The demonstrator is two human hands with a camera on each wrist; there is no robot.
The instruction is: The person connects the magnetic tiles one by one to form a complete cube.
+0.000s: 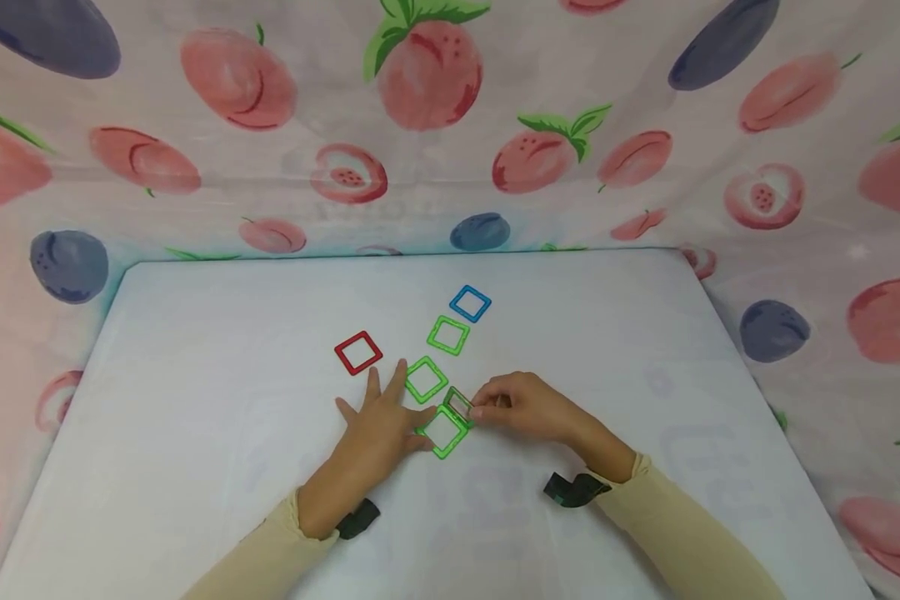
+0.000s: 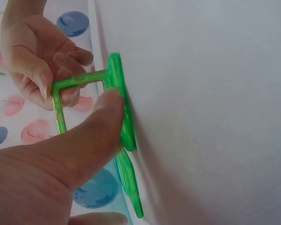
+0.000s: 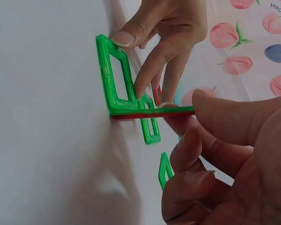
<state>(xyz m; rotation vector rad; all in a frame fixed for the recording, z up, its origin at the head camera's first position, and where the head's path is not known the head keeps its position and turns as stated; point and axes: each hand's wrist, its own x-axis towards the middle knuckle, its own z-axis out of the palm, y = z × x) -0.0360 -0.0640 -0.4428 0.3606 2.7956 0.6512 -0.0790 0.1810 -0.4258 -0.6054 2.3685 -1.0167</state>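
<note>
2 wrist views dim; head view brighter; soft shadows (image 3: 113, 187)

Two hands meet at joined green frames just off a white surface.
The left hand (image 2: 51, 164) reaches in from the lower left, its thumb laid against a flat green frame (image 2: 127, 123) seen nearly edge-on beside the white tabletop (image 2: 215, 112). A square green frame (image 2: 82, 80) stands out at an angle from it, brownish-red tinges along its bars, partly hidden behind that thumb. The right hand (image 2: 42, 56), at the upper left, holds the outer corner, thumb in front. Another green piece (image 2: 128, 176) shows lower down, and cloth (image 2: 14, 84) printed with pink and blue fruit fills the background.
</note>
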